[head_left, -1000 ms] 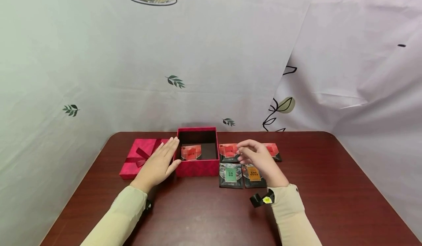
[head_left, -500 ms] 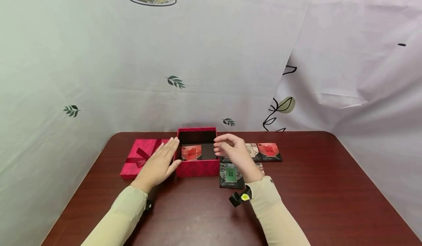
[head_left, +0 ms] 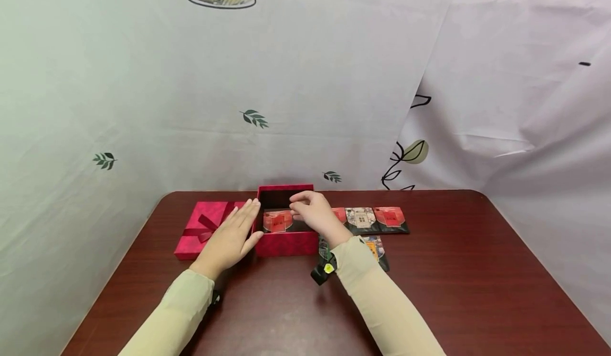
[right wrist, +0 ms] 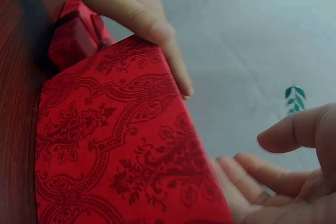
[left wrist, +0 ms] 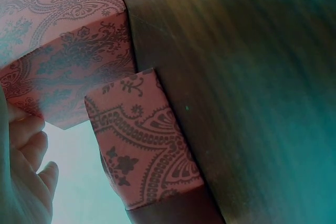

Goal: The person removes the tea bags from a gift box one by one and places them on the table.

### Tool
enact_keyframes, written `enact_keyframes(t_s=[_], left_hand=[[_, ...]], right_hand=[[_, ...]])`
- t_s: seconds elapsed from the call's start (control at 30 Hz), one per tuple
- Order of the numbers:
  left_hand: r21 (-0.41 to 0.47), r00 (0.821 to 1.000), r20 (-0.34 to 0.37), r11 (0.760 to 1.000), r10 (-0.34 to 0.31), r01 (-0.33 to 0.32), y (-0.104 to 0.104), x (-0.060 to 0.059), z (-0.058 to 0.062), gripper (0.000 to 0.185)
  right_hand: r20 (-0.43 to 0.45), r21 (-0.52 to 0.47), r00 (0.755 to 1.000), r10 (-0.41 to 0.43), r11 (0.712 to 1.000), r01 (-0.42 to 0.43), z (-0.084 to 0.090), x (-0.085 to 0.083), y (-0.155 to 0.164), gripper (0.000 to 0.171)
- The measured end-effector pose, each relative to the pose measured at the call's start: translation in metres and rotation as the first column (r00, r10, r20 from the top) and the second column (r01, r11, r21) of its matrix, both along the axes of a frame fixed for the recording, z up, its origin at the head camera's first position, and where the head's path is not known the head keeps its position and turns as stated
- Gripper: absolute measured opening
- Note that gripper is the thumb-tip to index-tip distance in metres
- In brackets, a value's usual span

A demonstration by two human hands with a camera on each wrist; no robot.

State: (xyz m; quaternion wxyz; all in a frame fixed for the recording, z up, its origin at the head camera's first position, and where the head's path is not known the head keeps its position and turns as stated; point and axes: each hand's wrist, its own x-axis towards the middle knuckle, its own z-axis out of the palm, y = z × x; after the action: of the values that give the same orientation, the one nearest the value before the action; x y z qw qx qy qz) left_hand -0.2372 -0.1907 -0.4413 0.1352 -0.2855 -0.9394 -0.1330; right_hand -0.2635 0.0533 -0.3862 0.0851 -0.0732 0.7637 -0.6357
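Note:
My left hand rests on the left rim of a red patterned box, its fingers straight. Over the right part of that box is my right hand, fingers loosely bent. In the right wrist view, a gap shows between its thumb and fingers, with nothing held. A red-labelled sachet lies inside the box, on the left. The ribboned red lid sits left of the box, partly behind my left hand; the left wrist view also shows it.
Right of the box, a red sachet, a beige sachet and another red sachet lie in a row. An orange-labelled sachet and a mostly hidden green one are nearer. All rest on the dark red table, before a white patterned cloth.
My right hand has moved left, from above the sachets to over the box, uncovering the beige sachet and the right red one. The left hand has stayed on the box rim.

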Motion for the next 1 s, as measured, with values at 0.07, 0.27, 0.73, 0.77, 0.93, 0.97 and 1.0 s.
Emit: enact_keyframes(t_s=[0.07, 0.27, 0.73, 0.77, 0.93, 0.97, 1.0], left_hand=[[0.0, 1.0, -0.001, 1.0, -0.002, 0.002, 0.0, -0.001, 0.0, 0.072], [0.006, 1.0, -0.011, 1.0, -0.007, 0.007, 0.001, -0.002, 0.0, 0.071], [-0.004, 1.0, -0.01, 1.0, -0.004, 0.003, 0.0, -0.003, -0.001, 0.07], [-0.006, 1.0, -0.01, 1.0, -0.004, 0.004, 0.0, -0.003, -0.001, 0.07], [-0.01, 1.0, -0.008, 1.0, -0.003, 0.003, 0.0, -0.002, -0.001, 0.07], [-0.01, 1.0, -0.006, 1.0, -0.003, 0.003, 0.0, -0.002, -0.001, 0.07], [-0.011, 1.0, -0.004, 1.0, -0.002, 0.002, 0.0, -0.002, -0.001, 0.07]], right_hand=[[-0.006, 0.073, 1.0, 0.002, 0.997, -0.002, -0.001, -0.004, -0.004, 0.029], [-0.004, 0.33, 1.0, -0.03, 0.944, 0.029, 0.0, -0.016, -0.017, 0.036], [0.093, 0.459, 0.994, -0.062, 0.888, 0.012, -0.015, -0.022, -0.035, 0.037], [0.1, 0.46, 0.993, -0.064, 0.888, 0.011, -0.016, -0.023, -0.036, 0.037], [0.14, 0.463, 0.988, -0.072, 0.886, 0.0, -0.019, -0.025, -0.038, 0.038], [0.149, 0.463, 0.986, -0.073, 0.886, -0.004, -0.019, -0.026, -0.038, 0.038], [0.158, 0.461, 0.985, -0.073, 0.888, -0.008, -0.019, -0.026, -0.038, 0.038]])
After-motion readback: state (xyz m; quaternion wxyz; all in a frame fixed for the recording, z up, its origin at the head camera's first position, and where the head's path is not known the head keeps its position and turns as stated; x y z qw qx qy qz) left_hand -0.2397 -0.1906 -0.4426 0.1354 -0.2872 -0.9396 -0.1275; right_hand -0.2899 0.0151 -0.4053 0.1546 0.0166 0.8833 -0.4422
